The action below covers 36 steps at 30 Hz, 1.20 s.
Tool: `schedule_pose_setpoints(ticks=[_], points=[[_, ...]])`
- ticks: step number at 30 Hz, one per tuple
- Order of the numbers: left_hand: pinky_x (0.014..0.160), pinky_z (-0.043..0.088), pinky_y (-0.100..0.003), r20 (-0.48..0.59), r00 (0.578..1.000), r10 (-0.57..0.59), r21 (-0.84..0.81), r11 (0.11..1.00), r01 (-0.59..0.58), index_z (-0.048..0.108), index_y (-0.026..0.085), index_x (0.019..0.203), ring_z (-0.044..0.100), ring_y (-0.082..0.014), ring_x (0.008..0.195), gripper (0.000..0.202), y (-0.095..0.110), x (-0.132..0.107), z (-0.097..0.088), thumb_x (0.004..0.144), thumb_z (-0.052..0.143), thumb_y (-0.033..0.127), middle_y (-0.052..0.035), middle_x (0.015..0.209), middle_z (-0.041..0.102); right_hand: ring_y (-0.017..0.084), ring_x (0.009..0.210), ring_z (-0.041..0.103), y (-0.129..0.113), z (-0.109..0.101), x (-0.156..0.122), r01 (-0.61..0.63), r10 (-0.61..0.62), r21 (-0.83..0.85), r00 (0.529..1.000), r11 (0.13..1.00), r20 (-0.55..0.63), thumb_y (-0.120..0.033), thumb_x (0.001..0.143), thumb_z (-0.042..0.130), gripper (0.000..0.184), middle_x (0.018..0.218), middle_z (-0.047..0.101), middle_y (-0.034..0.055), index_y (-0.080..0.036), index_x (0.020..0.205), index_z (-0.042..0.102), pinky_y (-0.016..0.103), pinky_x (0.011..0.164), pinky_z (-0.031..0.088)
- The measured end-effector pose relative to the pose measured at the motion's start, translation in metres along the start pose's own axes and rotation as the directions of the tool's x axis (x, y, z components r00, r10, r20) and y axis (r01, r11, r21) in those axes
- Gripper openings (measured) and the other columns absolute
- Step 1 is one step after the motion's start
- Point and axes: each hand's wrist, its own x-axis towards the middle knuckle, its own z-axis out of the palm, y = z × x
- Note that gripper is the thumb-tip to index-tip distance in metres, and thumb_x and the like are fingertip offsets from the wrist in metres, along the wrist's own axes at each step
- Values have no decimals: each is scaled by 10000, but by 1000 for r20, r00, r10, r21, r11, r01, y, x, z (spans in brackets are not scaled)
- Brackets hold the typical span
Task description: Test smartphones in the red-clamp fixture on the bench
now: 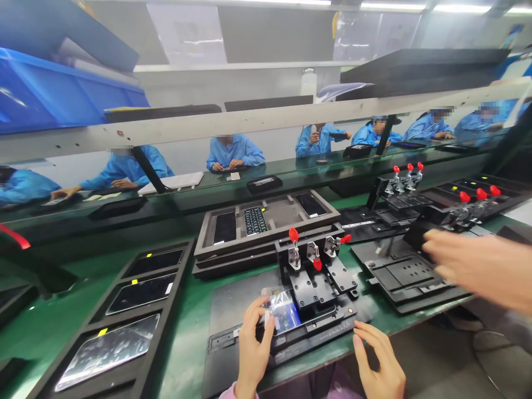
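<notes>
A black clamping jig [316, 277] with red-tipped toggle clamps stands in front of me on the green bench. A shiny phone screen [286, 313] with a bright blue strip lies at its left end, partly beneath the black pressure blocks. My left hand [254, 343] has thumb and fingers closed on the screen's left end, by a small white tab. My right hand [379, 363] holds nothing; its fingers are apart, close to the jig's front right edge. How far the screen runs under the blocks is hidden.
At left, a black tray [137, 310] holds several phone screens. Behind the jig sits a stacked foam tray [266, 221] with more panels. A co-worker's blurred hand [477, 269] reaches over a second jig [411, 274] at right. Workers in blue sit beyond the bench.
</notes>
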Motion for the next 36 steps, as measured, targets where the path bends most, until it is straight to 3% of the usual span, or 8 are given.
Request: schedule_pose_setpoints(ticks=[24,36], points=[[957,382,-439,-8,999,32,-6,999,-32,522,218,760,499,-251,1143,118,3,-1,-1,842,482,291,-79,1157,603,211,854,620,-2,1,4,-18,17,-13,1000,1000,-16,-189,779,587,97,931,643,81,-172,869,618,371,780,491],[968,362,-440,4,999,33,-4,999,-33,514,220,790,491,-244,1141,105,1,-1,-1,850,484,301,-74,1117,614,208,872,602,-6,3,11,19,-19,-2,1000,1000,-15,-137,766,596,136,932,631,77,-171,896,615,377,776,483]])
